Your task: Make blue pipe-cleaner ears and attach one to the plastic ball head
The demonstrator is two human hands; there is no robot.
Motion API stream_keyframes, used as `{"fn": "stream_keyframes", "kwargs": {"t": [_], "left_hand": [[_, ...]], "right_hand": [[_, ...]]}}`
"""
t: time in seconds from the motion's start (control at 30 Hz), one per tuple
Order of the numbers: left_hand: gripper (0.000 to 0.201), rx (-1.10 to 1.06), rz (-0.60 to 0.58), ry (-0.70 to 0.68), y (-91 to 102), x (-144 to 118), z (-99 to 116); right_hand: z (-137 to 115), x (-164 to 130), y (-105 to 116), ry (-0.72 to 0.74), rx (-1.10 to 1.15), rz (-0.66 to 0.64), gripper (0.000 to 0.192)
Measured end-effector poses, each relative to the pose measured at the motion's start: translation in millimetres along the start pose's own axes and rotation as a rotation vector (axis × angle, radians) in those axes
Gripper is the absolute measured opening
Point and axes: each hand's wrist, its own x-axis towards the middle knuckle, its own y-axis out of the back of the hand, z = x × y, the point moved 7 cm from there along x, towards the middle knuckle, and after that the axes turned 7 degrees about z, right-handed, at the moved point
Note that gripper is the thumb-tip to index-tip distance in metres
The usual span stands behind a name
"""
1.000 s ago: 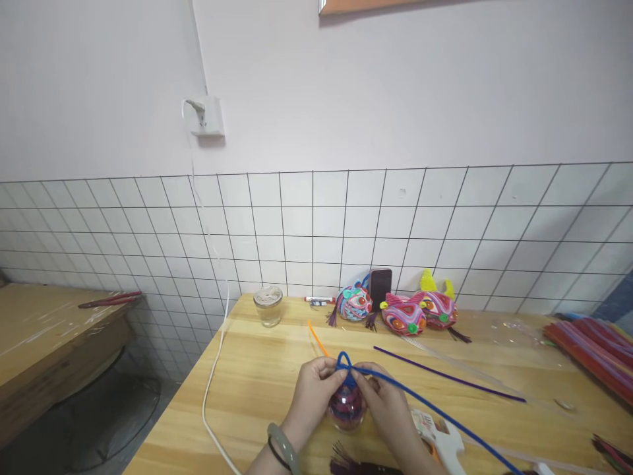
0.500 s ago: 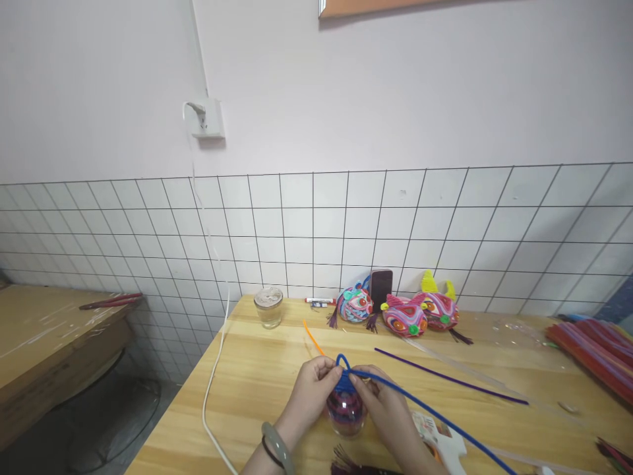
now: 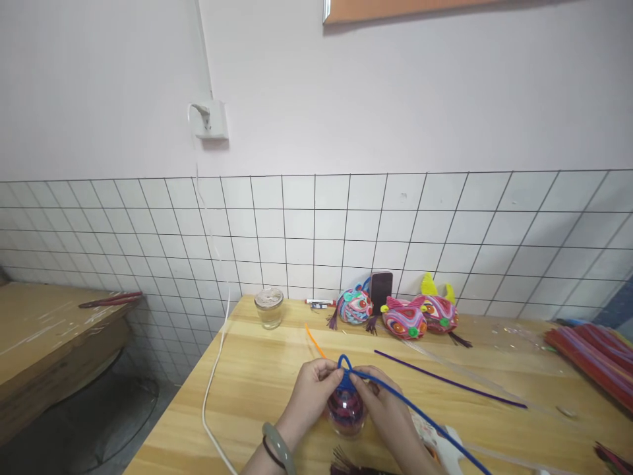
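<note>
A clear round ball (image 3: 346, 417) with purple and dark stripes inside stands between my hands on the table. Blue pipe cleaner (image 3: 421, 410) is wound about its top, forms a small upright loop there, and trails off to the lower right. My left hand (image 3: 315, 388) has thumb and finger closed on the blue pipe cleaner at the left of the loop's base. On the other side, my right hand (image 3: 378, 399) pinches the same stem where it leaves the top. An orange pipe cleaner (image 3: 314, 340) lies just beyond my left hand.
A glass cup (image 3: 270, 313) stands at the back left, beside a marker (image 3: 319, 301). Decorated fish-like ornaments (image 3: 404, 320) and a phone (image 3: 381, 290) line the wall. A purple pipe cleaner (image 3: 448, 378) lies to the right, near striped cloth-like material (image 3: 593, 359). White cable (image 3: 212, 382) crosses the left edge.
Both hands keep their pinch at the ball's top with barely any movement. The trailing end of the blue pipe cleaner has shifted slightly to the left and down. The camera view has tilted a little.
</note>
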Motion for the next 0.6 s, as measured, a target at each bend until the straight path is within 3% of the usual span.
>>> {"fn": "stream_keyframes", "kwargs": {"t": [0.3, 0.6], "left_hand": [[0.025, 0.025, 0.021, -0.031, -0.6, -2.9, 2.4], [0.027, 0.030, -0.002, -0.012, -2.4, -2.2, 2.9]], "right_hand": [[-11.5, -1.1, 2.1, 0.029, -0.039, 0.024, 0.019], [-0.2, 1.4, -0.8, -0.024, -0.006, -0.001, 0.023]]}}
